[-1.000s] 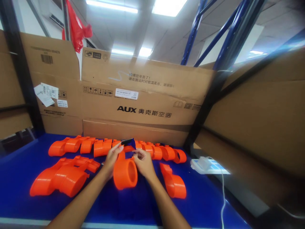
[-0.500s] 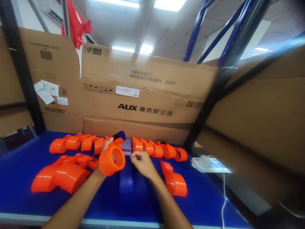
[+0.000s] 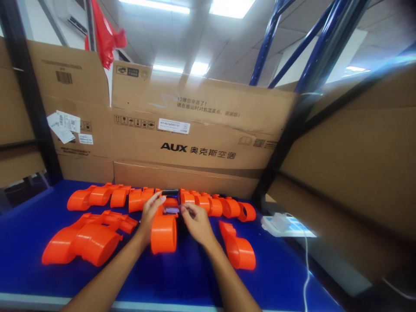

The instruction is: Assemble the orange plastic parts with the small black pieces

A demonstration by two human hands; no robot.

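Note:
An orange plastic housing with a wide round barrel lies on the blue table between my hands. My left hand grips its upper left side, fingers curled over the narrow end. My right hand pinches a small pale piece at that same narrow end. A small black part sits just above the housing's top.
A row of orange parts lines the back of the table. More orange housings lie at left and one orange housing at right. Cardboard boxes wall the back and right. A white device with a cable sits far right.
My left hand had lifted the housing up and to the left; it now lies back down on the table, barrel toward me, and my right hand has closed in on its narrow end.

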